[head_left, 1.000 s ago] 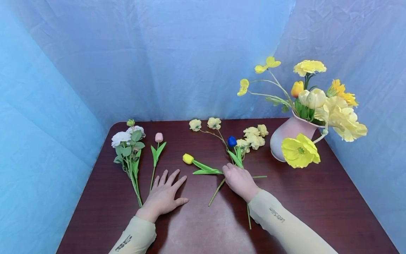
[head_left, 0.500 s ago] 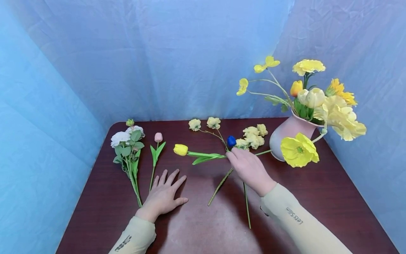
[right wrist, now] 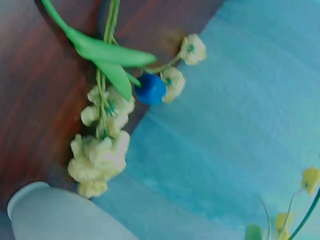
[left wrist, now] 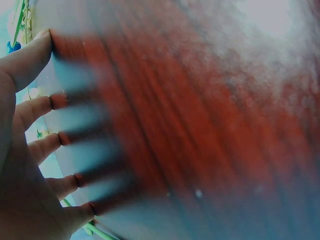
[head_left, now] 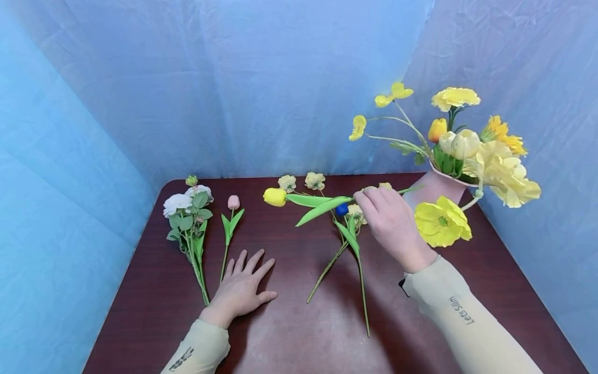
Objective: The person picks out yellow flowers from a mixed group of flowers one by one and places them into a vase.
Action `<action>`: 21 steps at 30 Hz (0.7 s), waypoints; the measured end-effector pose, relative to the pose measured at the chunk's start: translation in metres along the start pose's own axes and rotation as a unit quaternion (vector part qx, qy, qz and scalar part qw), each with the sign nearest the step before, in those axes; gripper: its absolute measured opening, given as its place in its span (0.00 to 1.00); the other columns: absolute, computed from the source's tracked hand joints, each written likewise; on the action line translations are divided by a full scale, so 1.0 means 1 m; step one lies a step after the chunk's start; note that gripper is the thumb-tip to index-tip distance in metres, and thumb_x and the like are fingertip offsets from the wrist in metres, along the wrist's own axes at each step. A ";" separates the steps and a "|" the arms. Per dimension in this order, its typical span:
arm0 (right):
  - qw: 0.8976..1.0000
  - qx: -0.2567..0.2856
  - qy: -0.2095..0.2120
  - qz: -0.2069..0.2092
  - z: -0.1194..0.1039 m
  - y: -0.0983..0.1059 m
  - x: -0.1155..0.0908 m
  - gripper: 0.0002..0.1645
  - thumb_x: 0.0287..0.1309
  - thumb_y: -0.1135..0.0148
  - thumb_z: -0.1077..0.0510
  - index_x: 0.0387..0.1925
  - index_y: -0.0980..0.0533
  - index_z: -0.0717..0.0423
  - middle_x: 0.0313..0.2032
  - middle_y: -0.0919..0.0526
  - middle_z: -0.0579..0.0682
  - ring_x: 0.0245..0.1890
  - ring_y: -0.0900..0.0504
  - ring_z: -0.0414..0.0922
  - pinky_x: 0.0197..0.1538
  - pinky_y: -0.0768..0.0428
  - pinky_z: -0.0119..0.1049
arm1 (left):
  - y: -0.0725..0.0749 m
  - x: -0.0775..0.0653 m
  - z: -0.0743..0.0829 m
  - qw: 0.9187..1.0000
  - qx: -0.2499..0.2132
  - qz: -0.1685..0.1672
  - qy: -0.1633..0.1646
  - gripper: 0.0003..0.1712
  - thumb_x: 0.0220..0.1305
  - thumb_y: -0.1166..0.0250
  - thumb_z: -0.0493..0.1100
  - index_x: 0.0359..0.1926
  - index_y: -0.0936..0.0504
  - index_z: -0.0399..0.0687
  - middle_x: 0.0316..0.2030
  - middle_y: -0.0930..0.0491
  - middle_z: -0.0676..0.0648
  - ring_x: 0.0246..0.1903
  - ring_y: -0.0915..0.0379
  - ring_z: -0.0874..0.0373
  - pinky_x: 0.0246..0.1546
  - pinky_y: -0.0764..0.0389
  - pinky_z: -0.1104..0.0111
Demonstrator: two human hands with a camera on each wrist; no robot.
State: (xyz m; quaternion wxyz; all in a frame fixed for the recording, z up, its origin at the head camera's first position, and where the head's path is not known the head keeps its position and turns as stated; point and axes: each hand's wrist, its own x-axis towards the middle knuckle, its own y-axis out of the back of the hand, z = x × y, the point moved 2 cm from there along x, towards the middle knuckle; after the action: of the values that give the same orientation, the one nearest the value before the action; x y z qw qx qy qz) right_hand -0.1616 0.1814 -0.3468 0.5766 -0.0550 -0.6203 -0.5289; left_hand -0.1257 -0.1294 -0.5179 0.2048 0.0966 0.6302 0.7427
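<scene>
My right hand (head_left: 390, 223) grips the stem of a yellow tulip (head_left: 274, 197), held above the table. Its bloom points left, and its stem end reaches over toward the pink and white vase (head_left: 432, 189). Beneath it lie a blue tulip (head_left: 342, 209) and a stem of cream flowers (head_left: 315, 181), crossing each other; the right wrist view shows the blue bloom (right wrist: 150, 89) beside the cream blossoms (right wrist: 97, 155). With fingers spread, my left hand (head_left: 240, 288) rests on the table near the stem of a pink tulip (head_left: 234, 202). The left wrist view shows its fingertips touching the wood.
Yellow and cream flowers (head_left: 502, 166) fill the vase at the back right, with a large yellow poppy (head_left: 442, 222) drooping in front. White flowers with leaves (head_left: 178, 204) lie at the left of the dark red table (head_left: 289, 332). Blue cloth (head_left: 280, 88) hangs behind.
My right hand has lifted the yellow tulip off the table and carried it up and right toward the vase. The blue tulip's stem is uncovered now. My left hand has stayed still.
</scene>
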 end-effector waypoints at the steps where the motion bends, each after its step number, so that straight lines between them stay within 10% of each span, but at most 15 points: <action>1: 1.000 0.000 0.000 0.021 0.001 0.002 0.004 0.10 0.59 0.51 0.77 0.39 0.24 0.71 0.33 0.23 0.61 0.27 0.28 0.58 0.27 0.25 0.48 | 0.000 0.000 0.000 1.000 0.000 0.000 -0.001 0.45 0.56 0.40 0.73 0.72 0.39 0.65 0.73 0.48 0.47 0.70 0.59 0.35 0.65 0.48 0.38; 5: 0.998 -0.005 0.001 0.064 0.003 0.012 0.014 0.10 0.57 0.49 0.77 0.37 0.24 0.70 0.31 0.23 0.60 0.25 0.29 0.57 0.23 0.29 0.47 | 0.000 0.000 -0.001 1.000 -0.001 0.003 -0.002 0.45 0.56 0.40 0.73 0.72 0.39 0.65 0.73 0.48 0.47 0.70 0.58 0.35 0.65 0.48 0.38; 21: 0.999 0.016 -0.040 -0.028 0.041 0.027 0.003 0.15 0.62 0.58 0.74 0.45 0.27 0.73 0.37 0.24 0.66 0.32 0.28 0.64 0.34 0.25 0.58 | 0.000 0.000 -0.001 1.000 -0.004 0.007 -0.006 0.45 0.56 0.41 0.73 0.72 0.39 0.64 0.73 0.48 0.47 0.70 0.58 0.35 0.65 0.48 0.38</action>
State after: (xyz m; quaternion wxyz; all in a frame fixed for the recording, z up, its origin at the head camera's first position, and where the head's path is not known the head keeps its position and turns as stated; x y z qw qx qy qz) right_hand -0.1714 0.2211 -0.3191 0.5368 -0.0493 -0.6530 -0.5320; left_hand -0.1258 -0.1305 -0.5179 0.2035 0.1045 0.6250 0.7463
